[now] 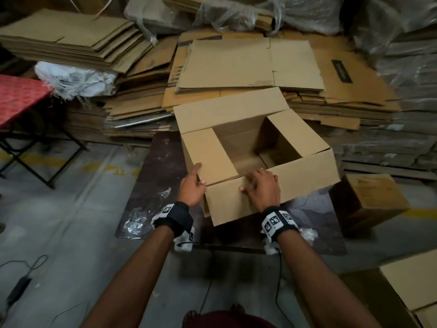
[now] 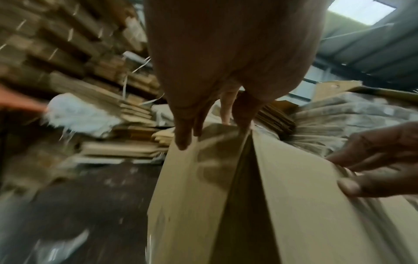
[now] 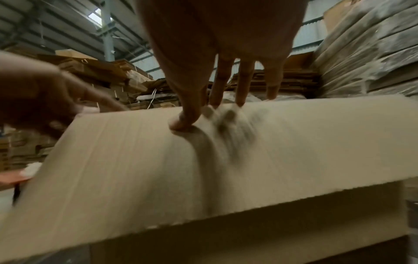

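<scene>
Stacks of flattened cardboard [image 1: 71,43] fill the back of a dim warehouse, with plastic-wrapped bundles [image 1: 402,67] to the right. A red folding table [image 1: 19,95] stands on the grey floor [image 1: 59,221]. Overhead, a skylight [image 2: 359,12] brightens the corrugated metal roof [image 2: 361,46].

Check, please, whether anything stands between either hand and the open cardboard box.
Nothing visible does: the left hand grips the cardboard box at its near left corner, and the right hand rests on its near flap.
</scene>
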Available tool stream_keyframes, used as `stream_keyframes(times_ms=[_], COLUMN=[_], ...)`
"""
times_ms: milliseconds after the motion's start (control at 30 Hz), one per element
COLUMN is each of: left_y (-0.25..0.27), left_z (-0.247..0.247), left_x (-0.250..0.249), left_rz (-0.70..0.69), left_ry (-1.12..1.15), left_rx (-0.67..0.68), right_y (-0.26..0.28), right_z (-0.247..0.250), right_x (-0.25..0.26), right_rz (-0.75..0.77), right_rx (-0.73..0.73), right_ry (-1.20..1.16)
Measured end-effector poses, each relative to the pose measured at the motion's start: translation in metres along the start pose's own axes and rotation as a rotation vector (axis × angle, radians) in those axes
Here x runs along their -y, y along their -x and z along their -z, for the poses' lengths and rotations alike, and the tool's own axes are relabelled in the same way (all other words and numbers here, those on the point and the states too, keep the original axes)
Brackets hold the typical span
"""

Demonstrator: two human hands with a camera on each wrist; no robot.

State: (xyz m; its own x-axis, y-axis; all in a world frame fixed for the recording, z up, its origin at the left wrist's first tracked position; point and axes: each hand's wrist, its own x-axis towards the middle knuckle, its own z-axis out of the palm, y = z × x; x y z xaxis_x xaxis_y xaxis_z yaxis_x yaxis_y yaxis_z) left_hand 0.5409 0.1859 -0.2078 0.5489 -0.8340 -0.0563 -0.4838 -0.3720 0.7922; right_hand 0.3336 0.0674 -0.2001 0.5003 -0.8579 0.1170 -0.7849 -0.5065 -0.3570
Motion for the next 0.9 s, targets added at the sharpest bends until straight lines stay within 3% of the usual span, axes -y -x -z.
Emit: stream_keyframes(times_ms=[167, 233, 367, 500, 600, 700, 800, 900], left_y=[-0.028, -0.035, -0.054, -0.069, -0.066, -0.06, -0.053, -0.043], left_z=[-0.001, -0.006, -0.007, 0.01, 0.032, 0.063, 0.094, 0.12], left_x=[-0.022, -0.031, -0.042, -0.049, -0.049, -0.041, -0.02, 0.011], left_rz=[-0.078, -0.177, -0.341, -0.472, -0.567, -0.617, -0.447, -0.171], left_ry=[-0.572, -0.778, -0.865, -0.879, -0.728, -0.61, -0.687, -0.764], left_rx=[0.111, 0.115, 0.268, 0.249, 0.115, -0.176, -0.427, -0.517], right_y=[-0.007, -0.01, -0.017, -0.025, -0.029, -0.035, -0.038, -0.041], right_z=[-0.016, -0.021, -0.027, -0.034, -0.038, -0.041, -0.046, -0.054], right_x=[0.017, 0.023, 0.033, 0.039, 0.048, 0.063, 0.076, 0.089], right_rz=[0.005, 0.019, -0.005, -0.008, -0.014, -0.026, -0.037, -0.037], right_rx=[-0.07, -0.095, -0.117, -0.138, -0.147, -0.14, -0.156, -0.167], right_ry=[0.051, 0.037, 0.038, 0.065, 0.065, 0.069, 0.044, 0.062])
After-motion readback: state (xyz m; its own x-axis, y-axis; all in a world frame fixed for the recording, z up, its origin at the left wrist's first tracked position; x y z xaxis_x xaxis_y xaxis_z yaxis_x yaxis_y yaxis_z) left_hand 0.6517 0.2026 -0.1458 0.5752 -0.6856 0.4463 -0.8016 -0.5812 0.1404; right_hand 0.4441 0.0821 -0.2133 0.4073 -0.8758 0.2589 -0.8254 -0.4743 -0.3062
